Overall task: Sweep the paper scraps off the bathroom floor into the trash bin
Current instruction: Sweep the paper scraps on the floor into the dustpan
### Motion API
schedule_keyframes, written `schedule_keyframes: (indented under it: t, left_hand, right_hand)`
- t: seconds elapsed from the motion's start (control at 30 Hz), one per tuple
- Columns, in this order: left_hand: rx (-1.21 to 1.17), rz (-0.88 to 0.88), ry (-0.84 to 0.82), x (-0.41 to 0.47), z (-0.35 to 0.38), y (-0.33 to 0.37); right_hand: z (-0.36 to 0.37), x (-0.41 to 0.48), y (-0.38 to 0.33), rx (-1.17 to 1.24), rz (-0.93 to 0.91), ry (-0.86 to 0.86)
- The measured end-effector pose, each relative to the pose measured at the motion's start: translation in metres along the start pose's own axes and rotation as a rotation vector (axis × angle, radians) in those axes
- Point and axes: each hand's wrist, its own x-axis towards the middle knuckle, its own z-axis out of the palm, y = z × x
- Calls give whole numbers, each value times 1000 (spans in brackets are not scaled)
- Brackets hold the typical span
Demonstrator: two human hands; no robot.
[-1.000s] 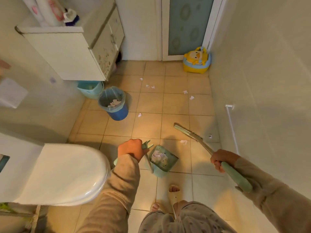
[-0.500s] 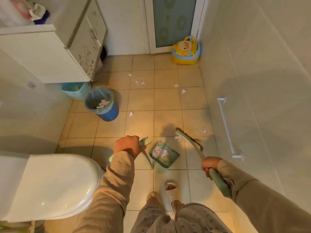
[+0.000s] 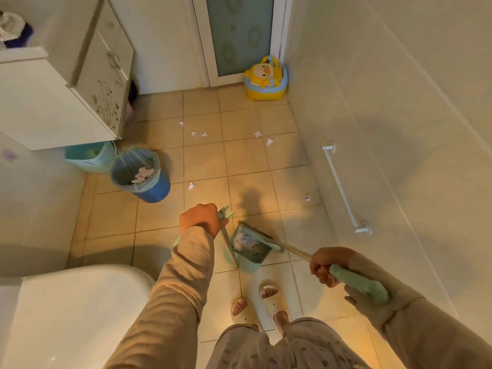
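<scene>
The left hand (image 3: pixel 201 219) curls round the top of the dustpan (image 3: pixel 249 264) handle. The right hand (image 3: pixel 326 267) grips the broom (image 3: pixel 295 251) by its green sleeve. Paper scraps (image 3: pixel 199 134) lie at twelve o'clock from the pan, with the trash bin (image 3: pixel 154 191) at ten. The scraps look light and fluttery, so they likely need short, low strokes.

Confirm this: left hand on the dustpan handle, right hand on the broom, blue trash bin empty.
Not empty: the head view shows paper scraps lying in the blue trash bin. The left hand grips the dustpan handle, the right hand the broom.
</scene>
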Motion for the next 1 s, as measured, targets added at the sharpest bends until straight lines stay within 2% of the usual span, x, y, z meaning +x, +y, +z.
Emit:
schedule_keyframes:
  t: [0.1,0.2,0.3,0.53,0.83,1.0]
  left_hand:
    - [0,18,12,-4,2,-1]
    - [7,37,25,-9,6,-1]
    - [2,50,26,-9,8,1]
    - [50,140,64,7,-8,16]
    - [119,227,74,46,-34,44]
    - [125,244,52,77,-55,72]
  right_hand:
    - [-5,0,-8,-26,112,-18]
    - [-10,0,-7,-19,103,-85]
    - [-11,1,3,109,90,-116]
    - [-16,-4,13,336,-1,20]
    - [-49,-1,13,628,-85,82]
    - [-85,10,-13,778,-83,109]
